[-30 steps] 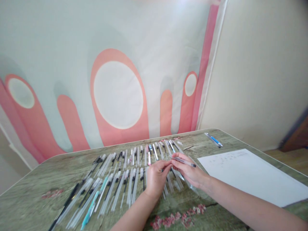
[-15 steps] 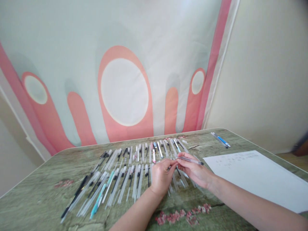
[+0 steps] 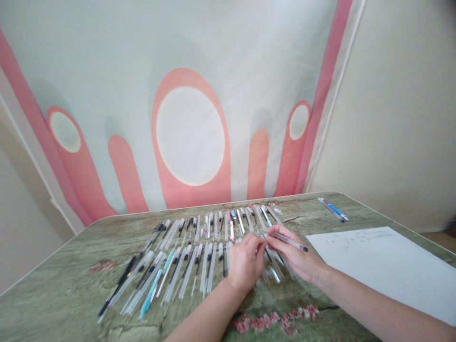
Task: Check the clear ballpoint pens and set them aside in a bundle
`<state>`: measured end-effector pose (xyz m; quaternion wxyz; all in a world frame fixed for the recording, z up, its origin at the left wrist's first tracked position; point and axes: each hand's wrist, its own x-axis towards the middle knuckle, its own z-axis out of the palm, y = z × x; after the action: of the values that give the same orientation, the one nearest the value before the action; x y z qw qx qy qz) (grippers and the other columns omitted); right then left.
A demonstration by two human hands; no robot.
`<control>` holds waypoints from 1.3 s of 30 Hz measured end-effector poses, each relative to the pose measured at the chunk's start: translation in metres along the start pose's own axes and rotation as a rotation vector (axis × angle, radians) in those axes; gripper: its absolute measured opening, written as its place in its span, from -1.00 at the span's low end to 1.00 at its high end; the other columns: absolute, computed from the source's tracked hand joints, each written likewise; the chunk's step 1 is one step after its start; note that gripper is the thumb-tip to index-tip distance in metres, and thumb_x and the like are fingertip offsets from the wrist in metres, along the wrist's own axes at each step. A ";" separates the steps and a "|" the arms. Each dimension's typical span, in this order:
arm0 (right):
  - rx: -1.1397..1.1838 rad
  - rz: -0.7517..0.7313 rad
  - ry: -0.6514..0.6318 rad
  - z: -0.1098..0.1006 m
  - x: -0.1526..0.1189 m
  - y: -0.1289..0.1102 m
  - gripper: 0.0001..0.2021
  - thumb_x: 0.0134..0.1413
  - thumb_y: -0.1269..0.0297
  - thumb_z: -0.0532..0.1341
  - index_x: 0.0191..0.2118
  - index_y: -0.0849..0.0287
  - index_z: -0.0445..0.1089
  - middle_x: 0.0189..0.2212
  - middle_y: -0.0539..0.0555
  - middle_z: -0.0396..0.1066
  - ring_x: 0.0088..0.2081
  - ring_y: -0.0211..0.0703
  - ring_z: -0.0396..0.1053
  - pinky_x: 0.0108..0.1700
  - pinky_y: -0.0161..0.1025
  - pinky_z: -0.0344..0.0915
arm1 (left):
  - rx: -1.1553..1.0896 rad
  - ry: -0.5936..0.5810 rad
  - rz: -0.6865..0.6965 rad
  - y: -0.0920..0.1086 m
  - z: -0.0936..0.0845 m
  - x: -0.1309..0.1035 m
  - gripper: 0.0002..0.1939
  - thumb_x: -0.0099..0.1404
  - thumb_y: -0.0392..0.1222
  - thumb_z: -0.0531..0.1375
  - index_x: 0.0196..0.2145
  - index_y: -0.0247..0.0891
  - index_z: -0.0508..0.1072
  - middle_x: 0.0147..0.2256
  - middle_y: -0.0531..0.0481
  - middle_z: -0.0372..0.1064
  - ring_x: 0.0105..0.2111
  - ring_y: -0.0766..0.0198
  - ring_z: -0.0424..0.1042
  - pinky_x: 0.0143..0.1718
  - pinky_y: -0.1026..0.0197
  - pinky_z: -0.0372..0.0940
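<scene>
Above the table, I have my two hands close together, fingertips touching or nearly so. My right hand is partly curled and has hold of a thin pen with a dark end that pokes out to the right. My left hand has its fingers bent and pinched almost together; I cannot tell if something small is between them. Past my hands I see the back row of pens and pen bits, and to their left the front row, with a teal pen near its left end. Right of my hands lies white paper with faint marks. Beyond it is a blue pen.
</scene>
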<state>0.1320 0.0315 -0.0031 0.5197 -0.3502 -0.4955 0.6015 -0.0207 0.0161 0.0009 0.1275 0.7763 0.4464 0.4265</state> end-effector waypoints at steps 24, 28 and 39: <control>-0.849 -0.817 -0.058 0.003 -0.019 -0.013 -0.72 0.06 0.43 0.06 -0.08 0.07 0.26 -0.21 0.12 0.35 -0.14 -0.08 0.31 -0.10 -0.14 0.27 | -1.803 -0.025 -1.021 0.000 -0.001 0.014 -0.90 0.10 -0.29 0.19 -0.39 -0.38 0.38 -0.50 0.04 0.39 -0.56 0.49 0.35 -0.51 0.43 0.24; -0.908 -0.849 -0.093 0.003 -0.020 -0.010 -0.67 0.06 0.44 0.04 -0.02 0.10 0.22 -0.12 0.15 0.32 -0.08 -0.07 0.29 -0.06 -0.13 0.26 | -1.800 -0.010 -1.076 -0.002 0.000 0.013 -0.89 0.10 -0.29 0.19 -0.40 -0.40 0.40 -0.52 0.01 0.43 -0.55 0.45 0.39 -0.49 0.42 0.28; -0.918 -0.885 -0.118 0.003 -0.020 -0.005 -0.68 0.04 0.50 0.06 -0.04 0.16 0.25 -0.15 0.14 0.32 -0.09 -0.12 0.30 -0.06 -0.16 0.28 | -1.869 0.022 -1.031 -0.003 0.005 0.011 -0.88 0.07 -0.31 0.20 -0.39 -0.42 0.43 -0.54 0.02 0.44 -0.59 0.44 0.38 -0.59 0.45 0.26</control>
<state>0.1350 0.0117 0.0006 0.4877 -0.2656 -0.8283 0.0747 -0.0156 0.0273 0.0020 0.8332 0.0840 0.2181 0.5012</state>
